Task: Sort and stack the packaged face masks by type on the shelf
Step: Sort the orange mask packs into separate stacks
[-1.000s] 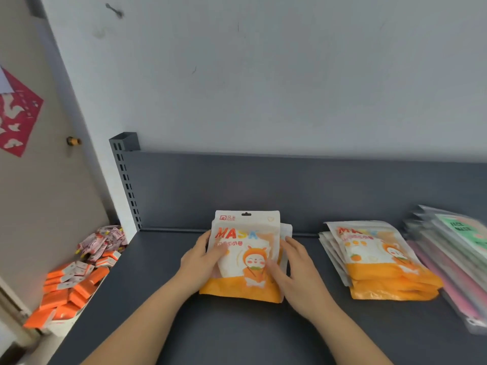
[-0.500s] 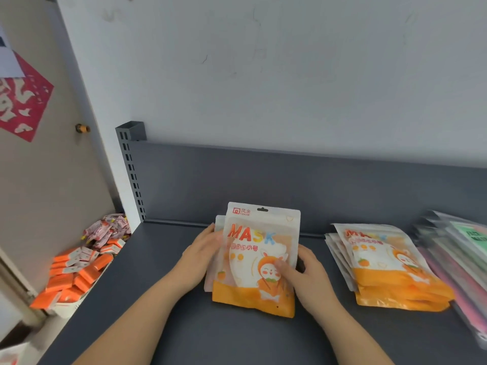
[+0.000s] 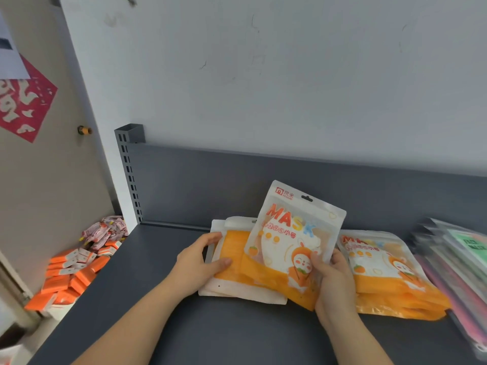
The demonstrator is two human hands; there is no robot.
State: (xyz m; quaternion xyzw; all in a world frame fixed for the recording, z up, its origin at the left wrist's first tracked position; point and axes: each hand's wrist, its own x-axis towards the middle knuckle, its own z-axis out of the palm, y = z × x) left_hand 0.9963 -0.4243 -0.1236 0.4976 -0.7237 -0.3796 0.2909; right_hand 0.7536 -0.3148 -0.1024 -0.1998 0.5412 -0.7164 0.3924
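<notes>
Head view. We note one raised mask pack (image 3: 295, 241), printed side towards the camera, tilted with its top corner leaning right. The right hand (image 3: 332, 281) grips it at the lower right edge: the thumb lies on the printed front and the fingers curl behind the pack. Its lower orange band overlaps the face-down packs (image 3: 237, 284), which lie on the shelf (image 3: 237, 335) with their plain orange and white backs upward.

The left hand (image 3: 199, 262) holds these face-down packs at their left edge, thumb pressed on the orange area and fingers curled over the upper left border. We count at least two packs here; the exact number cannot be told.

Just to the right of the right hand we see a sorted orange stack (image 3: 384, 275), printed sides up, flat on the shelf. Beside it, at the far right edge, lies a clear-wrapped stack (image 3: 461, 262) with pink and green contents, blurred.

Behind the packs stands the grey back panel (image 3: 210, 185), joined at the left to a slotted upright (image 3: 129, 177). Below the left end of the shelf we see orange boxes (image 3: 71, 275) and pink wrappers (image 3: 105, 230) in a heap.
</notes>
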